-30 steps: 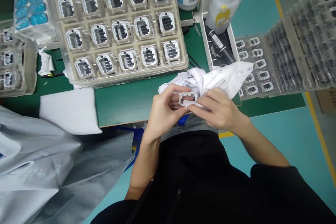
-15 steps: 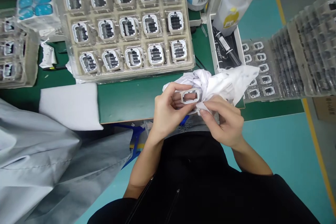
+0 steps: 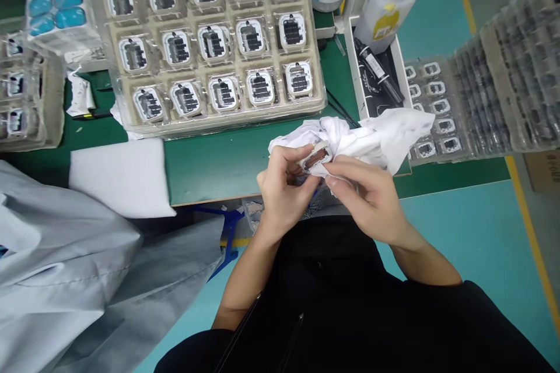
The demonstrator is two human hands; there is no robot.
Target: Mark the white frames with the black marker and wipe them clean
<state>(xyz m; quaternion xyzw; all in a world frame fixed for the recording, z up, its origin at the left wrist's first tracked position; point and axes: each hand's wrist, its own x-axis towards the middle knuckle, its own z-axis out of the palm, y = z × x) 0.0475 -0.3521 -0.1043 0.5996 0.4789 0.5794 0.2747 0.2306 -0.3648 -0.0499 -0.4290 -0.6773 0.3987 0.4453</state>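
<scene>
A green strip of the table [image 3: 210, 172] is running between the tray [image 3: 225, 119] and the front edge, while the cloth [image 3: 365, 141] is filling the room between the hands and the box [image 3: 356, 86]. Near this edge, the left hand [image 3: 282, 189] is holding the frame [image 3: 322, 145] by its left end, in a narrow pinch; the right hand [image 3: 377, 201] is pinching a fold of the cloth at the lower rim. The frame's long axis is slanting, its right end pointing to the upper right

frame [image 3: 324, 145] now tilted, cloth [image 3: 365, 139] back against its edge
</scene>
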